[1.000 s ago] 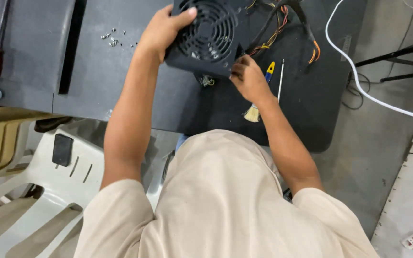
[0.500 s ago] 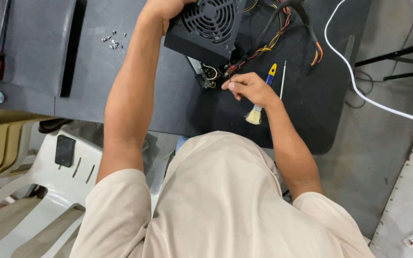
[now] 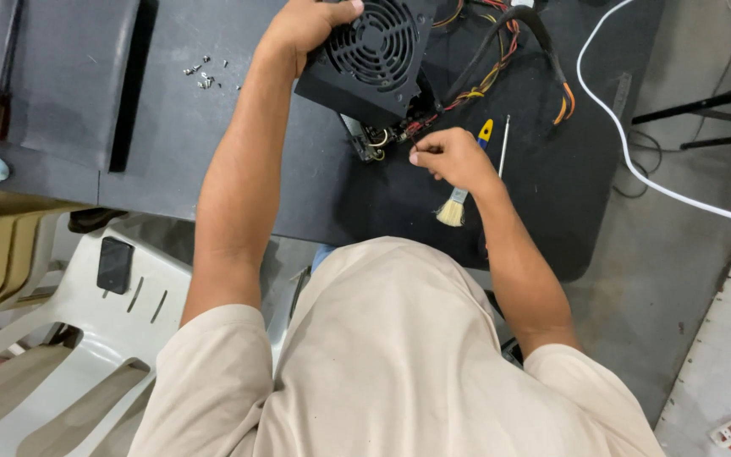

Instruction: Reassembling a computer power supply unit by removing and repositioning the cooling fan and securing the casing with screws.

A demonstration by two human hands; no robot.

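While a phone point(image 3: 114, 264) lies on the white plastic chair point(image 3: 61, 338) at the far left, a small heap of loose screws point(image 3: 203, 74) sits on the dark tabletop point(image 3: 171, 161), so the casing looks already unscrewed. Next, the left hand point(image 3: 302, 25) grips the black fan cover point(image 3: 371, 52) with fingers wrapped over its upper edge, tilting it up off the circuit board point(image 3: 374, 140). Beside it, the right hand point(image 3: 454, 159) pinches something small at the coloured wires point(image 3: 484, 80), fingers narrow. A brush point(image 3: 453, 209) and a yellow-handled screwdriver point(image 3: 501, 140) lie close by; cleaning and reassembly seem still ahead.
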